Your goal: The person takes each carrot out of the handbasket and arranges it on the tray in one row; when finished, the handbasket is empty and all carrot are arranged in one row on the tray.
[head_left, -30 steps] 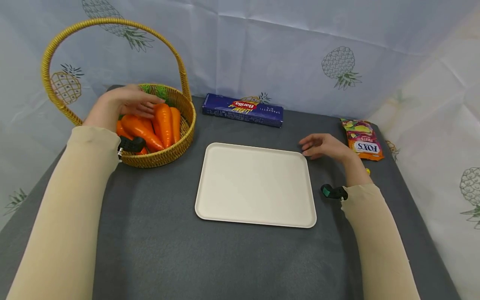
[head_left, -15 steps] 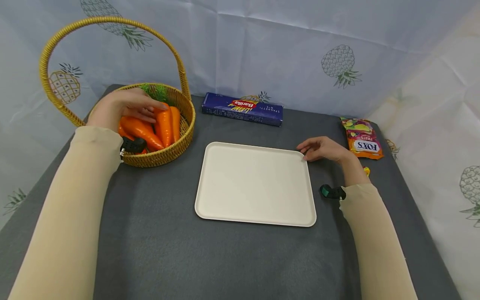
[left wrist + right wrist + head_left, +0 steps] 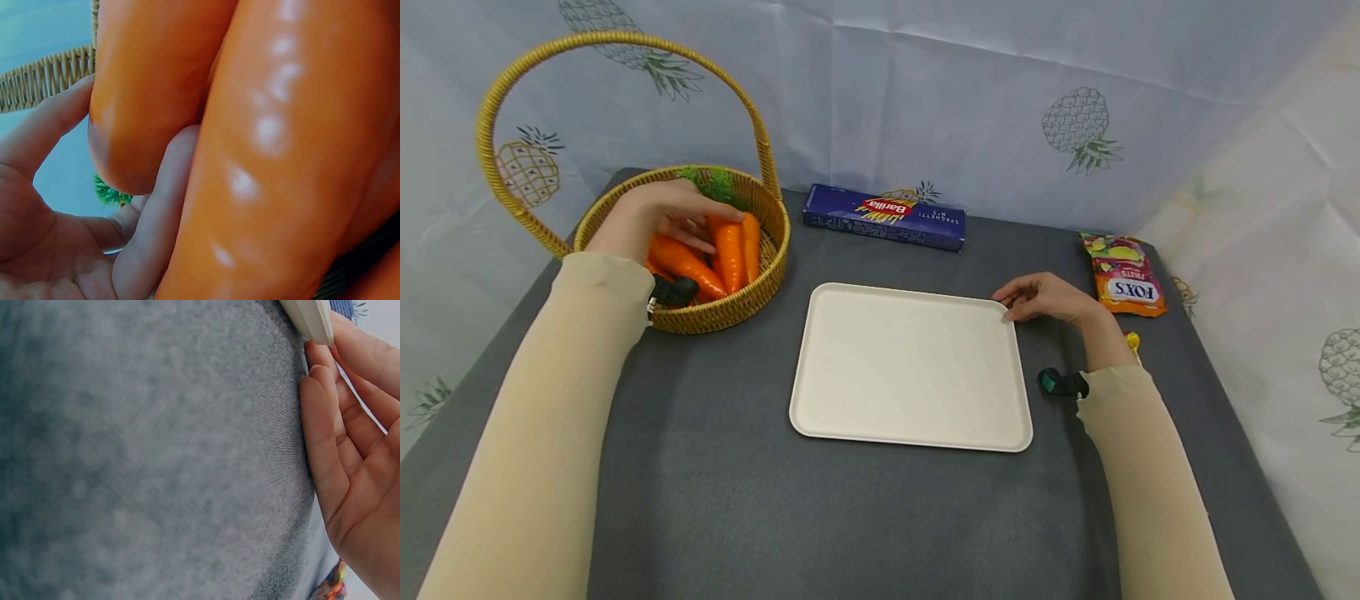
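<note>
My left hand (image 3: 662,208) reaches into a yellow wicker basket (image 3: 722,318) holding several orange carrots. It grips a carrot (image 3: 728,254) near its thick end; in the left wrist view the thumb (image 3: 47,128) lies along one side of that carrot (image 3: 147,94) and a finger (image 3: 159,212) is wedged between it and the neighbouring carrot (image 3: 281,156). My right hand (image 3: 1047,297) pinches the far right corner of a flat cream tray (image 3: 910,367). Seen from the right wrist, the thumb meets the tray corner (image 3: 312,322) while the other fingers rest low on the grey cloth.
A blue Barilla spaghetti box (image 3: 883,218) lies behind the tray. At the right are a Fox's candy bag (image 3: 1123,275) and a small yellow-wrapped item (image 3: 1132,340) partly behind the right wrist. The basket's tall handle (image 3: 617,37) arches over the left arm.
My left hand has lowered onto the carrots, moved slightly right and closed around one. My right hand has come down onto the tray's corner and pinches it.
</note>
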`<state>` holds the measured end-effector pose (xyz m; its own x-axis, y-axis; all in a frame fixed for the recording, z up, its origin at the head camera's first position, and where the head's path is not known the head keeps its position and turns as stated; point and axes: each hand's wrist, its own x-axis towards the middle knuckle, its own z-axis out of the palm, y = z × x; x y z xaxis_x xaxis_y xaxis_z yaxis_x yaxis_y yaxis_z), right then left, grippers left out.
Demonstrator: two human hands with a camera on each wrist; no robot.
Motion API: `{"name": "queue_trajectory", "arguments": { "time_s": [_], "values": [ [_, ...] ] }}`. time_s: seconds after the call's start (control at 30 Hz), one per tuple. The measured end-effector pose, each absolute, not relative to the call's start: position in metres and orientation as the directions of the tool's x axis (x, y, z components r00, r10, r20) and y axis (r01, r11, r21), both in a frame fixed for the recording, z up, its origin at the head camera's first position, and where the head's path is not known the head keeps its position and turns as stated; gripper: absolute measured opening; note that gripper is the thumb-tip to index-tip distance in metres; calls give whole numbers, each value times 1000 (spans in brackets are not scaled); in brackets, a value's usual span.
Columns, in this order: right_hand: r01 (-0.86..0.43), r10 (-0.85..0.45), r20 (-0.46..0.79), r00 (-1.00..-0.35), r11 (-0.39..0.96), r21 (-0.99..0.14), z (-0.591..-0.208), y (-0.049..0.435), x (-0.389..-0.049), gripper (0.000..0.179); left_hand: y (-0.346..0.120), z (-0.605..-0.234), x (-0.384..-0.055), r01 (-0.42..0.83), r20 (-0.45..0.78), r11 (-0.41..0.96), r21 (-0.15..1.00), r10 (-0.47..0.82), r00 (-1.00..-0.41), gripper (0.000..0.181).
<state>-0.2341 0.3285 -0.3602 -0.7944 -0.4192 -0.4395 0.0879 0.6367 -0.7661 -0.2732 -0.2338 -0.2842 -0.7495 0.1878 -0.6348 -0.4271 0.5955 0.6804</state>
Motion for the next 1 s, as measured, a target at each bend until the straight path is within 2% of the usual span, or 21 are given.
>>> {"name": "queue_trajectory", "arguments": {
  "time_s": [0.13, 0.47, 0.63, 0.73, 0.97, 1.0],
  "values": [
    [80, -416, -435, -798, 643, -762, -360, 328, -234, 44, -234, -284, -274, -413, -641, 618, 669, 198, -742, 43],
    [73, -426, -421, -801, 629, -774, -366, 331, -234, 45, -238, -280, -278, -455, -658, 569, 685, 217, -721, 28],
    [86, -421, -430, -799, 628, -774, -366, 332, -234, 46, -240, -280, -277, -468, -657, 542, 698, 224, -720, 14],
    [95, -422, -437, -794, 624, -775, -365, 331, -234, 48, -241, -280, -275, -492, -670, 530, 691, 214, -711, 23],
    [103, -426, -439, -791, 615, -782, -365, 331, -233, 48, -249, -274, -278, -511, -652, 458, 728, 229, -723, 12],
    [103, -428, -439, -790, 613, -783, -365, 331, -233, 48, -250, -274, -278, -507, -647, 459, 730, 223, -730, 17]
  ]
}}
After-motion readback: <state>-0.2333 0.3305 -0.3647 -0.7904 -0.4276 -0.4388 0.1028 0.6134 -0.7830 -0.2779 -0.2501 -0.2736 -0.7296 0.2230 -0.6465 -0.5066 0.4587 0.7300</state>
